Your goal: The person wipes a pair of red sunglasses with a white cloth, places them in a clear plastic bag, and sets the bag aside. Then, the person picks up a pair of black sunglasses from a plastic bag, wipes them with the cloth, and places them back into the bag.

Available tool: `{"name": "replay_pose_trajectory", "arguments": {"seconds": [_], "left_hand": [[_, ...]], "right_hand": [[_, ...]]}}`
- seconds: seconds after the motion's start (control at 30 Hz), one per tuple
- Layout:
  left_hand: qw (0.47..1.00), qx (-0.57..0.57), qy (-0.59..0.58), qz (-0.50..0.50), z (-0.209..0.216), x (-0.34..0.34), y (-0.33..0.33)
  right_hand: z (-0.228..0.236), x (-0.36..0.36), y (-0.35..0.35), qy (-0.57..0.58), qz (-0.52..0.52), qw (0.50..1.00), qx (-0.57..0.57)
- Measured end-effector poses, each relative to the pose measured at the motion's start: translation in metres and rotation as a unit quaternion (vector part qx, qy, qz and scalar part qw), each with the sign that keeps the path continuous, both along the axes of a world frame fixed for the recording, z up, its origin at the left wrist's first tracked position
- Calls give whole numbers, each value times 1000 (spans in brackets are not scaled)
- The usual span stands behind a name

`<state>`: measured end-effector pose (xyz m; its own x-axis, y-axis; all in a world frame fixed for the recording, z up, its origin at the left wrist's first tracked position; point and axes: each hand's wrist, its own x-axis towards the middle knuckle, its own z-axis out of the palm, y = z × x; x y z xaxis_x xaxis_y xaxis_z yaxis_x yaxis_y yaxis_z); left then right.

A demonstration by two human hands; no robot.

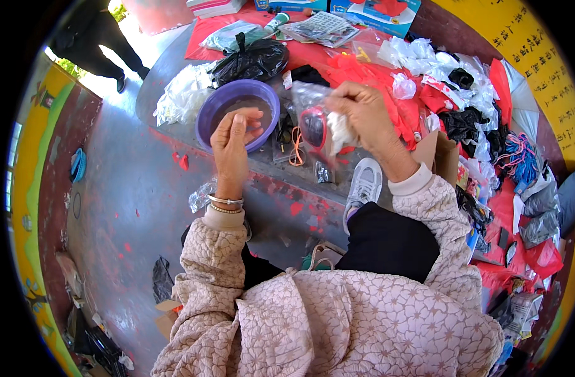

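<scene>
The right hand (361,108) has its thumb and fingers squeezed tight on the top of a clear plastic bag (307,93). The bag hangs in the air, to the right of the purple bowl (202,114). A dark thing with a red rim (314,129) shows in it, and a white crumpled thing (341,133) is right under the fingers. Whether that is inside the bag is hard to tell. The bag looks thin and slippery, so a loose pinch could let it drop. If its mouth is open and it tips, the dark thing could slide out

The left hand (236,135) looks empty, its thumb apart from its bent fingers, in front of the bowl. A quick swing could bump the bowl

Farther down, the orange loop (296,148) and small packet (324,173) lie on the grey ledge (171,66). A falling thing could get mixed up with them, or bounce off the shoe (364,186)
</scene>
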<state>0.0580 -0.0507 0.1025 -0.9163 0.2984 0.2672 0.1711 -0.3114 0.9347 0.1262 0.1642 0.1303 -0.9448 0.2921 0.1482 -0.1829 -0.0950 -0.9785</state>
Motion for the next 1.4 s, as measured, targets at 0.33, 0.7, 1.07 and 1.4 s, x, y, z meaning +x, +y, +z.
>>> {"name": "replay_pose_trajectory", "arguments": {"seconds": [0.33,0.7,1.07,1.4], "left_hand": [[987,-25,7,-159,2,6,15],[993,21,-23,-111,-11,10,13],[995,-57,61,-61,-11,13,18],[988,-97,72,-95,-4,14,19]], "right_hand": [[7,7,-20,22,90,980,176],[-9,1,-30,-17,100,993,53],[-4,3,-30,-16,80,987,137],[-3,7,-32,-11,74,977,202]]}}
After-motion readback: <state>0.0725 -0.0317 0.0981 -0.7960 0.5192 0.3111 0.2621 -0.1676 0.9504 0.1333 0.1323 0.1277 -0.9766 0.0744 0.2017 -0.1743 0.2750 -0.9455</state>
